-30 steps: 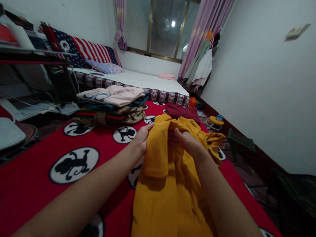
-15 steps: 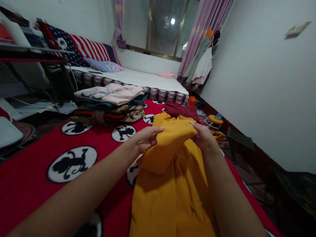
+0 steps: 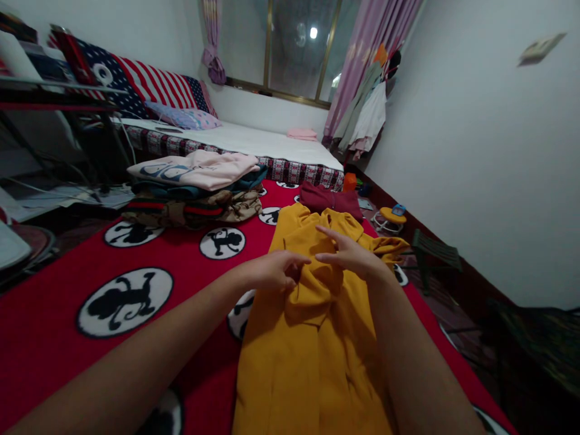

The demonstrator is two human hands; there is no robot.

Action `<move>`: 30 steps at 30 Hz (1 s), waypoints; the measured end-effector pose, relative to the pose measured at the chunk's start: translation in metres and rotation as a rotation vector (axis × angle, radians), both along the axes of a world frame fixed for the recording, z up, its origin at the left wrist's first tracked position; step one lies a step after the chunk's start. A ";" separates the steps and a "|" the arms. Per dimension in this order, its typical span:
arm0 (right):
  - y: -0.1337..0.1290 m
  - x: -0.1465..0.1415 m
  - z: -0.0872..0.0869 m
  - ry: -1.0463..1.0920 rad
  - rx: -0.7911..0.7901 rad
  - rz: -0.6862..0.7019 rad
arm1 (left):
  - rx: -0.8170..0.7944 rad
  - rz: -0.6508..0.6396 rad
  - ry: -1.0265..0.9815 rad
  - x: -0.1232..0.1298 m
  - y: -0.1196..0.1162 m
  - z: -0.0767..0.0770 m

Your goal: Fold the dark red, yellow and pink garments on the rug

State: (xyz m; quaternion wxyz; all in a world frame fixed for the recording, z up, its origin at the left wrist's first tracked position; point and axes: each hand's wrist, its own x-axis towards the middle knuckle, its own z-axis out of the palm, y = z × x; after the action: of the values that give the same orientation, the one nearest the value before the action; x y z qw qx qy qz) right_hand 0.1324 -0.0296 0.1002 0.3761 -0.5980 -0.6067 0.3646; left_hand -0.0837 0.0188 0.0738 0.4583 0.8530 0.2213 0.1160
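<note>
A long yellow coat (image 3: pixel 281 362) lies spread lengthwise in front of me, its collar end away from me. One sleeve (image 3: pixel 312 296) is folded across the front and bunched in the middle. My left hand (image 3: pixel 276 270) rests at the left side of this fold, fingers loosely bent and apart, with no cloth visibly pinched. Over the upper front, my right hand (image 3: pixel 351 252) is open, thumb and index finger spread. The other sleeve (image 3: pixel 389 246) sticks out crumpled to the right.
The coat lies on a red blanket (image 3: pixel 54 302) with monkey prints. Folded clothes (image 3: pixel 194 172) are stacked at the far left, and a maroon garment (image 3: pixel 328 198) lies beyond the collar. A folding stool (image 3: pixel 437 251) and a yellow-topped stool (image 3: pixel 392 215) stand to the right.
Both hands held the raised yellow sleeve before; now the cloth lies lower on the coat front. My right hand has let go and moved left, and my hands are closer together.
</note>
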 end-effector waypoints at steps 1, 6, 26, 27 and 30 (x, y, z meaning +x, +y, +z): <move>0.000 0.001 0.001 -0.044 -0.038 0.039 | 0.137 0.045 0.014 0.001 -0.001 -0.005; 0.001 0.004 0.007 0.006 -0.109 0.011 | 0.513 0.233 -0.012 0.007 -0.002 -0.012; -0.006 0.016 0.023 -0.186 -0.007 -0.191 | -0.131 -0.179 0.005 -0.006 -0.002 0.022; 0.000 0.014 0.015 -0.227 0.030 -0.243 | -0.027 0.001 -0.054 -0.002 0.002 0.013; 0.012 0.008 -0.005 -0.393 0.062 -0.217 | 0.252 0.418 -0.172 0.010 0.011 -0.015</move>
State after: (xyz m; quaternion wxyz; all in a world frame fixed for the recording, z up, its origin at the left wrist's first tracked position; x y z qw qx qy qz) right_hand 0.1407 -0.0173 0.0949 0.3060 -0.7073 -0.6114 0.1796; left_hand -0.0738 0.0294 0.0592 0.3315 0.8261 0.3369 0.3070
